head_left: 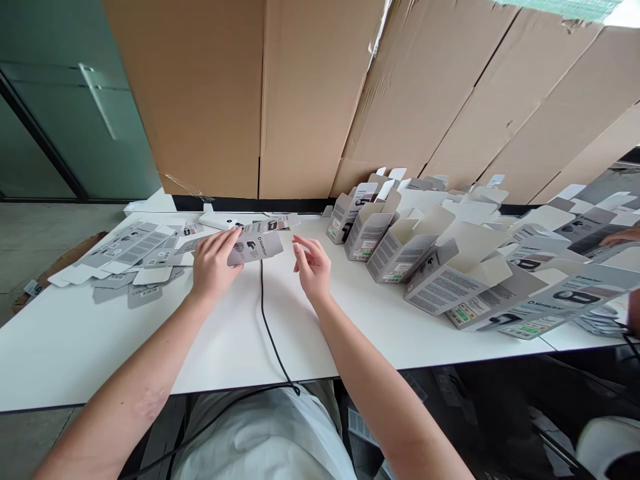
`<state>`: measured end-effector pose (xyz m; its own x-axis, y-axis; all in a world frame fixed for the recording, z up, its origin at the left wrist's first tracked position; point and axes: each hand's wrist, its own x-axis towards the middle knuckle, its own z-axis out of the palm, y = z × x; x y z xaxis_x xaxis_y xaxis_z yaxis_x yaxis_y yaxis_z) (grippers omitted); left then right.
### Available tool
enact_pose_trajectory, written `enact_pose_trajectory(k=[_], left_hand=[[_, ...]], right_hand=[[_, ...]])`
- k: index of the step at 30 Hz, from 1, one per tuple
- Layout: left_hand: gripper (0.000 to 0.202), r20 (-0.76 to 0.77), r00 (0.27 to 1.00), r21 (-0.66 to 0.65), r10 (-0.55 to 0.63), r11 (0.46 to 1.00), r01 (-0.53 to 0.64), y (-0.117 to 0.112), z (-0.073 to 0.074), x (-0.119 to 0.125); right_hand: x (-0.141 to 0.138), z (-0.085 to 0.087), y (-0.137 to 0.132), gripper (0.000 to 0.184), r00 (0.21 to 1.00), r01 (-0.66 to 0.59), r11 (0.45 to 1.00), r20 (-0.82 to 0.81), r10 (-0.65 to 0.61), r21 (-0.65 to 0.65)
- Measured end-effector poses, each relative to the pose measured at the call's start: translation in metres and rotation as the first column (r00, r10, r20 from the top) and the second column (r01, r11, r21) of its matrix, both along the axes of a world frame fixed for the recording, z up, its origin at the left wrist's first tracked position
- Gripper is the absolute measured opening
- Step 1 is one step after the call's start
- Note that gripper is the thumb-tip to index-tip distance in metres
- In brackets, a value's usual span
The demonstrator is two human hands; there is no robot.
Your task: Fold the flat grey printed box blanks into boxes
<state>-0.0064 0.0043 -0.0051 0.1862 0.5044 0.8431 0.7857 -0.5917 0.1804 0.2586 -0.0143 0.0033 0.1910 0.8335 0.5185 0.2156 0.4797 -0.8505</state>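
In my left hand [216,261] is a small grey-and-white printed carton [257,247], tilted above the table, with its flaps pointing right. The fingers wrap over its left end. My right hand [313,267] hovers just to the right of the carton, apart from it, fingers loosely bent and holding nothing. To the left of my left hand lies a pile of flat unfolded cartons [131,248] on the white table [240,347].
Rows of opened-up cartons [440,267] with raised flaps crowd the table's right side. A black cable [267,327] runs over the front edge. Tall cardboard boxes [310,100] stand behind the table. Another person's hand [623,235] shows at the far right.
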Motion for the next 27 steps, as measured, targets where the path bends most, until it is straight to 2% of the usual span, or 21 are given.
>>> enact_pose_trajectory(k=[3,7,15,27], left_hand=[[0.09,-0.008,1.0,-0.031,0.029,0.999,-0.029,0.002,-0.002,0.0],[0.086,0.012,0.998,-0.068,0.054,0.996,-0.053,0.002,-0.004,0.001],[0.086,0.001,0.999,-0.072,0.048,0.996,-0.048,0.002,-0.004,0.003],[0.081,-0.034,0.999,-0.045,-0.04,0.998,0.039,-0.003,-0.001,0.006]], right_hand=[[-0.003,-0.005,-0.001,0.045,0.989,-0.004,0.996,0.151,-0.009,0.084],[-0.007,-0.012,0.001,0.043,0.963,-0.052,0.995,0.268,0.029,0.08],[-0.005,-0.018,0.003,0.049,0.959,-0.071,0.996,0.279,0.053,0.054],[-0.004,-0.021,0.006,0.049,0.964,-0.109,0.994,0.247,0.101,0.019]])
